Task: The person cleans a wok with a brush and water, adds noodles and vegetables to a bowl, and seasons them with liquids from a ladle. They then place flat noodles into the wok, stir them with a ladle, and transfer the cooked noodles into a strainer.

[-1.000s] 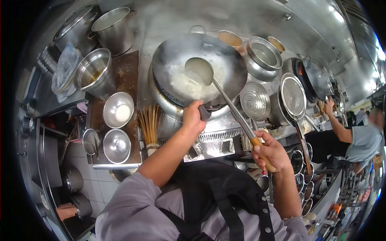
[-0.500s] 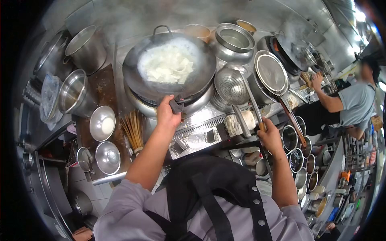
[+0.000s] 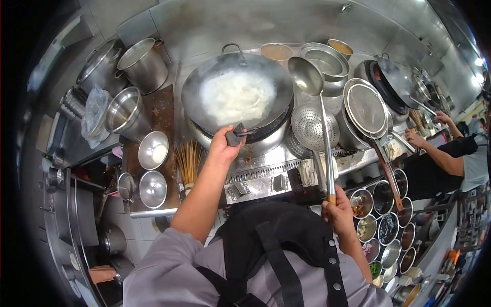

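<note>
My left hand [image 3: 228, 147] is closed round the near handle of a large dark wok [image 3: 194, 92], with a dark cloth [image 3: 236, 137] between palm and handle. White, flat, noodle-like pieces [image 3: 238, 97] sit in cloudy, steaming liquid in the wok. My right hand [image 3: 340, 211] grips the wooden end of a long-handled ladle [image 3: 326, 138]. The ladle's bowl [image 3: 306, 75] is raised to the right of the wok, above a perforated strainer [image 3: 314, 127], and looks empty of food.
Metal bowls [image 3: 153, 189] and a bamboo brush [image 3: 187, 161] stand left of the stove. Stockpots [image 3: 143, 66] are at the back left. Round sieves [image 3: 366, 108] rest over a pot at right. Ingredient containers [image 3: 387, 228] stand lower right. A co-worker's arm [image 3: 444, 157] reaches toward another wok.
My right hand has lifted the ladle, and its bowl now shows clearly beyond the strainer. My left hand still holds the wok handle. The view has shifted, and more ingredient containers show.
</note>
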Tool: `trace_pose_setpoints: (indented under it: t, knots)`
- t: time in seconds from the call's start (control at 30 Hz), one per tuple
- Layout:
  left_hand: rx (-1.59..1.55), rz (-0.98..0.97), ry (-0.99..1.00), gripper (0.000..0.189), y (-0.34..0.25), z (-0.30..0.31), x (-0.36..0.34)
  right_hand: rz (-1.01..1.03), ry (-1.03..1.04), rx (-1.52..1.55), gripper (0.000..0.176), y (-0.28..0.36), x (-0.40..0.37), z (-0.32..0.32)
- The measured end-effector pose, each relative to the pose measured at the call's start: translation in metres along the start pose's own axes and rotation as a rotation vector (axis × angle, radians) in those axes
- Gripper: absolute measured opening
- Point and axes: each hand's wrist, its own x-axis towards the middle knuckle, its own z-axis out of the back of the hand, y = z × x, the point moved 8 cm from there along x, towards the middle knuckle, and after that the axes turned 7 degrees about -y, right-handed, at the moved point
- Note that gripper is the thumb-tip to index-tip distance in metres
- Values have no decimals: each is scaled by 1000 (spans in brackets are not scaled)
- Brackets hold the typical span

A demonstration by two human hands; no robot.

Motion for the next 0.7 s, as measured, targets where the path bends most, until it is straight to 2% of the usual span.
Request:
trace_pose_setpoints:
  t: [0.17, 0.23, 0.3, 0.33, 0.37, 0.43, 0.5, 0.57, 0.63, 0.67, 0.7]
  knots:
    - [15, 15, 37, 23, 9, 5, 18, -8, 12, 28, 57, 15, 14, 17]
    - [-33, -1, 36, 20, 16, 7, 24, 25, 12, -66, 57, 26, 30, 27]
    - [-10, -55, 51, 17, 15, 1, 13, 80, -49, -339, 56, 54, 57, 34]
    - [-26, -25, 60, 13, 16, 5, 19, 87, -88, -316, 54, 67, 75, 38]
    - [-21, -16, 67, 13, 18, 5, 20, 91, -124, -293, 51, 79, 97, 42]
    - [-12, -42, 51, 13, 16, 5, 17, 279, -166, -429, 43, 102, 168, 57]
    - [-14, -52, 10, 15, 17, 3, 10, 418, -303, -654, 34, 145, 230, 65]
    - [20, -107, 2, 15, 13, 2, 6, 446, -363, -752, 31, 183, 281, 63]
    - [-8, -96, -29, 15, 14, 1, 4, 511, -221, -1185, 25, 184, 369, 68]
    - [-31, -81, -64, 15, 15, 3, 3, 518, -215, -1189, 25, 195, 384, 62]
    - [-40, -86, -64, 15, 15, 3, 1, 252, -202, -855, 17, 189, 400, 66]
